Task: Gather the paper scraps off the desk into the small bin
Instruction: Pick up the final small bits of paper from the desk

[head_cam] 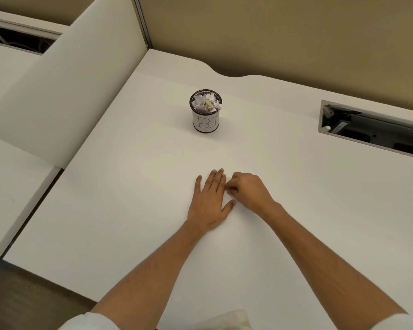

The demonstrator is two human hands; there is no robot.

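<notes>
White paper is the stuff at hand, and from the head view most of it already sits crumpled in the small bin [205, 111], a dark mesh cup with a hand-lettered label, standing upright on the tabletop [129, 186] well beyond the hands. The left hand [209, 202] lies flat, fingers spread, empty. The right hand [247, 190] is just beside it, its grip curled shut with thumb meeting fingertips at the left hand's edge; whether a scrap is caught there cannot be told, since any white piece would vanish against the surface. No loose scraps show elsewhere. Such paper scraps [206, 103] should be near weightless, limp, easily blown; pinch an edge or sweep them against the flat palm.
</notes>
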